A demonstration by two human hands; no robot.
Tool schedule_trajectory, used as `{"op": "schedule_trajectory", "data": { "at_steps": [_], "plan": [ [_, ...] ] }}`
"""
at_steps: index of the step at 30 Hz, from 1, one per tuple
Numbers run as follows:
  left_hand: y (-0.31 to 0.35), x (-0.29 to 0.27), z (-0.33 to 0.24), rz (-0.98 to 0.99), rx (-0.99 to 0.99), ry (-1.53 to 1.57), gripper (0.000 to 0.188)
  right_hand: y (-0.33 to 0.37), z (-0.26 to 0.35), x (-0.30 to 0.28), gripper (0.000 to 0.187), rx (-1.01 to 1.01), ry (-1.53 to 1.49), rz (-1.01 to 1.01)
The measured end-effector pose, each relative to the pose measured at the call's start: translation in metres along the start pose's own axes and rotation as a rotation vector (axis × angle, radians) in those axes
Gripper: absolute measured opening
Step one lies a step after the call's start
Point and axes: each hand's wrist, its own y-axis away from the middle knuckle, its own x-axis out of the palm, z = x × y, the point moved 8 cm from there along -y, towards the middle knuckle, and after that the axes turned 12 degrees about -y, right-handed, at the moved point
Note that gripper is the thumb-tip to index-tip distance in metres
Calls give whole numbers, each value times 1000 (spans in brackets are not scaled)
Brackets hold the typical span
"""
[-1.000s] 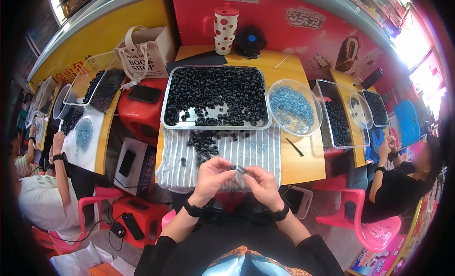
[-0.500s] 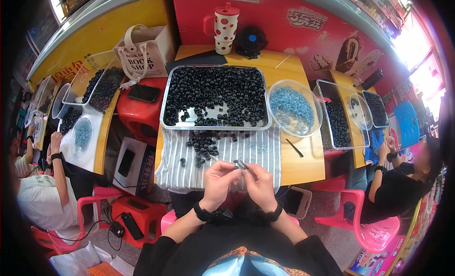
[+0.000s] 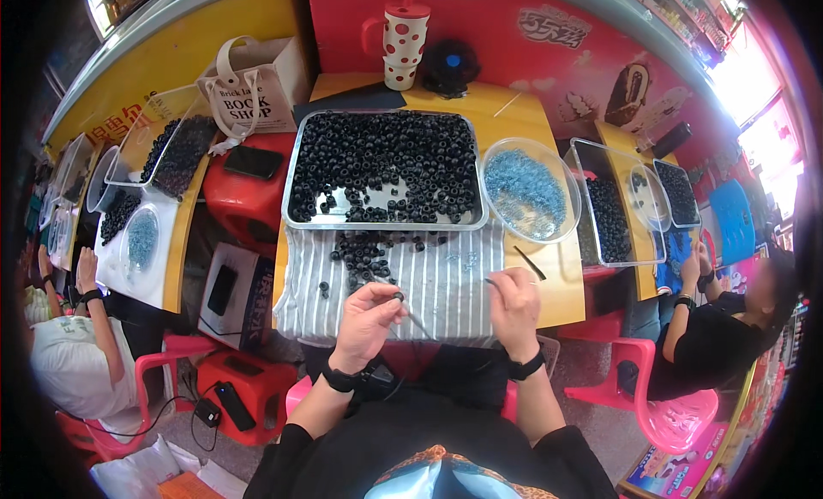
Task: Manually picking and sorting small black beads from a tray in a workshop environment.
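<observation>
Over the front of a striped cloth [image 3: 454,302], my left hand [image 3: 364,323] pinches a small black round piece with a hole [image 3: 398,297] between thumb and fingertips. A thin grey line runs down from beside that piece; whether it is a held tool or part of the cloth is unclear. Farther right, my right hand [image 3: 516,315] is closed, with a small dark tip [image 3: 489,281] showing at its fingers; the rest is hidden. Beyond the hands, loose black pieces [image 3: 364,257] lie on the cloth before a clear tray [image 3: 390,226] heaped with more of them.
A round clear bowl [image 3: 573,229] of small bluish translucent pieces stands right of the tray. A dark thin strip [image 3: 530,263] lies near it. A dotted tumbler [image 3: 405,49] and black fan [image 3: 451,68] stand behind. People work at tables on both sides.
My hands have moved apart from where they met over the cloth's front edge: the left went leftward, the right rightward and up. The black piece now shows in my left fingers.
</observation>
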Motion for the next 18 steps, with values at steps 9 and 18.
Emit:
{"op": "schedule_trajectory", "data": {
  "at_steps": [9, 18],
  "plan": [
    [8, -10, -19, 5, 20, 68, 18, -7, 22, 63, 13, 44, -54, 267],
    [2, 15, 7, 117, -90, 65, 19, 2, 38, 57, 6, 233, -789, 258]
  ]
}}
